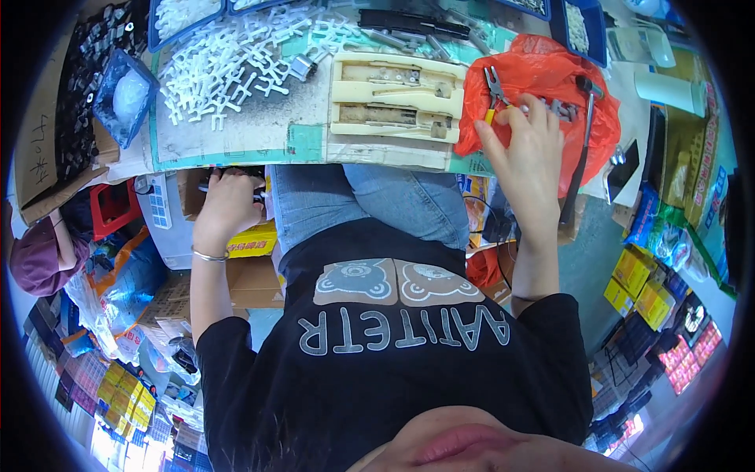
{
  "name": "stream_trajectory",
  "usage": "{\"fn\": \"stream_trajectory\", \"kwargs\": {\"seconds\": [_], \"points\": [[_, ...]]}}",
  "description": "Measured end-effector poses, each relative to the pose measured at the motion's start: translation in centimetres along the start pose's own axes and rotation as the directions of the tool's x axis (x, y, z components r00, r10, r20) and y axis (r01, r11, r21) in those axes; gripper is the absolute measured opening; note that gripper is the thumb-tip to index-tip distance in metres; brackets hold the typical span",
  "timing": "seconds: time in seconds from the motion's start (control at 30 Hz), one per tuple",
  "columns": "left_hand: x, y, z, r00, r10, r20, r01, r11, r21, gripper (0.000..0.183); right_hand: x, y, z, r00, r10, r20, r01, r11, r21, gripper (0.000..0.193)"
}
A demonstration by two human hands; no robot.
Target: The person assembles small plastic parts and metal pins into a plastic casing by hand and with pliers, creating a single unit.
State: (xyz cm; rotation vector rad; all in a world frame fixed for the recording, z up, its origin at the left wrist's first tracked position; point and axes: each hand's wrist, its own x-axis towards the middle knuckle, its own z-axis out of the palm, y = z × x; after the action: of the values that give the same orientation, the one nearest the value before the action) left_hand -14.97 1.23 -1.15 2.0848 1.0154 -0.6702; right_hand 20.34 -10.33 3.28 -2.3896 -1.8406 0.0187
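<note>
My right hand (525,141) is over a red plastic bag (586,134) at the right of the table. Its thumb and fingers are apart, with the fingertips by small grey parts (560,108) lying on the bag. Beside its thumb and forefinger lie pliers (493,90) with a yellow handle, jaws pointing away from me. My left hand (230,203) is below the table's front edge, at a cardboard box (191,193) with dark things in it. Its fingers curl downward and the tips are hidden. What they hold, if anything, I cannot make out.
A cream two-channel fixture (397,96) sits mid-table near the front edge. White plastic pieces (224,67) are heaped at the left, with a metal cylinder (301,68) beside them. A black-handled hammer-like tool (583,145) lies across the bag. Blue bins (124,98) stand around.
</note>
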Motion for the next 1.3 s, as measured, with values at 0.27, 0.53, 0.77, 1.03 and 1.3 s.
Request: {"fn": "stream_trajectory", "kwargs": {"seconds": [0.27, 0.53, 0.77, 1.03, 1.3], "points": [[1.6, 7.6, -3.4, 0.601, 0.113, -0.791, -0.265, 0.962, -0.064, 0.019, 7.9, -1.0, 2.9, 0.901, -0.317, -0.296, 0.359, 0.928, 0.099, 0.017], [8.5, 7.4, -4.0, 0.331, 0.254, -0.909, -0.090, 0.967, 0.237, 0.031, 9.9, -1.5, 5.2, 0.897, -0.337, -0.285, 0.393, 0.904, 0.168, 0.010], [8.2, 8.1, -2.8, 0.192, 0.044, -0.980, -0.511, 0.858, -0.061, 0.028, 4.9, -2.6, 1.6, 0.902, -0.359, -0.238, 0.429, 0.805, 0.411, 0.008], [6.5, 9.2, -0.6, 0.410, -0.107, -0.906, -0.763, 0.503, -0.405, 0.022, 2.2, -4.2, 2.2, 0.904, -0.425, -0.039, 0.400, 0.813, 0.423, 0.010], [6.5, 8.9, -0.5, 0.308, 0.098, -0.946, -0.750, 0.637, -0.178, 0.023, 1.6, -5.1, 1.6, 0.919, -0.394, -0.005, 0.376, 0.873, 0.312, 0.005]]}}
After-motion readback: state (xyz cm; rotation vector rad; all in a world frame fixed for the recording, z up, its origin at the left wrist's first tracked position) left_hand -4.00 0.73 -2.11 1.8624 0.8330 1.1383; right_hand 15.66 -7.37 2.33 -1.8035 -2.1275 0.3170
